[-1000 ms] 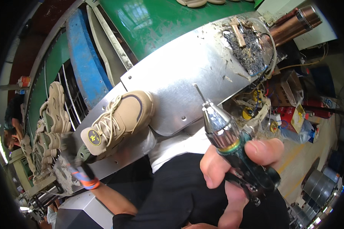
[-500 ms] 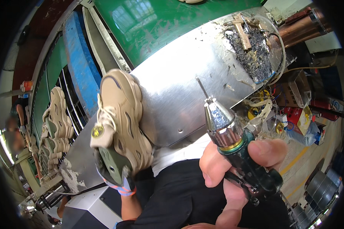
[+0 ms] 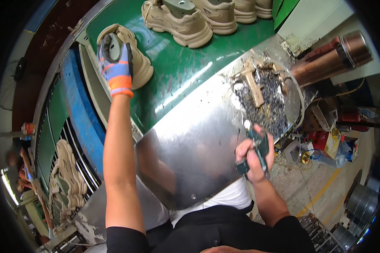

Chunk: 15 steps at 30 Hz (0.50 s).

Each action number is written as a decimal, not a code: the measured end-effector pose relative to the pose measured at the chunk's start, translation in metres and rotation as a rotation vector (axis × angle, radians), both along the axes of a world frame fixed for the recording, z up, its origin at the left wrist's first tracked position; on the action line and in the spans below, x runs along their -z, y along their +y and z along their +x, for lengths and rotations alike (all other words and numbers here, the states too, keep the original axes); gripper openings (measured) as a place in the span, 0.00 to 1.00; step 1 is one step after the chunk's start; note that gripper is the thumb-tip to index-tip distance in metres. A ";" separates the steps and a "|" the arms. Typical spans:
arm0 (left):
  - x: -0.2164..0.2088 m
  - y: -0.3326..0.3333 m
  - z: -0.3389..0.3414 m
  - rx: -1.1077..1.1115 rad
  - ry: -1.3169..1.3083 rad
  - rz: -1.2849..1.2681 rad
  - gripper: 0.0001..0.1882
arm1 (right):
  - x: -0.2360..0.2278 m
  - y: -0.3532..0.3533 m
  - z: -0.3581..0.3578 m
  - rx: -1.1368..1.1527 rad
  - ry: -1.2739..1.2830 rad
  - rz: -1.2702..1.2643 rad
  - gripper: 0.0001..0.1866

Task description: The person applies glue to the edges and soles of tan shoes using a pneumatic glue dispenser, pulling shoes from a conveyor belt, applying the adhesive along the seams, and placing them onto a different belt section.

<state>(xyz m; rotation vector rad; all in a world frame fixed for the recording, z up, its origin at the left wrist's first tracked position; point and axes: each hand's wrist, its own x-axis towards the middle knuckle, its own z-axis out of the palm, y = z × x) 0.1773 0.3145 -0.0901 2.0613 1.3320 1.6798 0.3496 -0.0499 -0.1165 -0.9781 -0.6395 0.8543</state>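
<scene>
My left hand [image 3: 116, 67], in a grey, blue and orange glove, reaches far forward over the green belt [image 3: 169, 67]. Its fingers are closed round the heel opening of a beige chunky sneaker [image 3: 140, 63], where a green-grey shoe last shows. In my bare right hand [image 3: 257, 162], at the right of the metal plate, is a dark green hand-held tool [image 3: 259, 145]. Fingers wrap round its body; its metal nose points away from me and its thin tip is hard to make out. Several more beige sneakers [image 3: 179, 25] stand in a row at the far end.
A bare metal plate [image 3: 190, 156] lies before me. On its far right is a pile of dark shavings [image 3: 266, 105] with a brownish tool [image 3: 253, 88] on it. A copper-coloured pipe [image 3: 329, 61] juts in at right. Sneakers [image 3: 65, 181] stand on a left rack; another person's arm [image 3: 27, 166] shows beyond.
The sneaker in my left hand has moved from above the near plate forward onto the green belt. My right hand has lowered the tool away from my view. The row of sneakers has come into view.
</scene>
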 end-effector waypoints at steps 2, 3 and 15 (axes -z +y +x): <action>0.004 0.052 0.005 0.014 0.027 0.004 0.27 | 0.005 -0.003 -0.002 -0.029 -0.049 0.048 0.32; 0.007 0.075 0.010 0.039 0.008 -0.009 0.27 | 0.006 -0.005 -0.002 -0.036 -0.072 0.048 0.32; -0.028 0.140 0.037 0.102 0.002 -0.394 0.46 | -0.005 0.002 -0.009 0.102 -0.100 -0.137 0.36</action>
